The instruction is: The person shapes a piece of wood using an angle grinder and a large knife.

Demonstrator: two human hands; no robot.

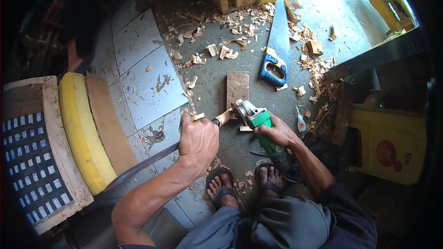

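My left hand (pixel 198 139) is closed round a machete, its long dark blade (pixel 150 160) running back toward the lower left. Beyond my fist stick out a black collar and the machete's pale wooden handle (pixel 225 117). A green angle grinder (pixel 271 146) is in my right hand (pixel 280 131), fingers wrapped round its body. The grinder's disc end (pixel 240 111) is at the tip of the wooden handle; whether they touch, I cannot tell. Just beyond them a brown wooden block (pixel 237 85) lies on the floor. My left fingertips are hidden.
A handsaw (pixel 277 41) with a blue handle lies ahead to the right, among wood shavings (pixel 230 51). A white-and-red pointed tool (pixel 301 122) lies right of the grinder. A yellow-edged wooden frame (pixel 85 133) stands at left. My sandalled feet (pixel 222 186) are close below.
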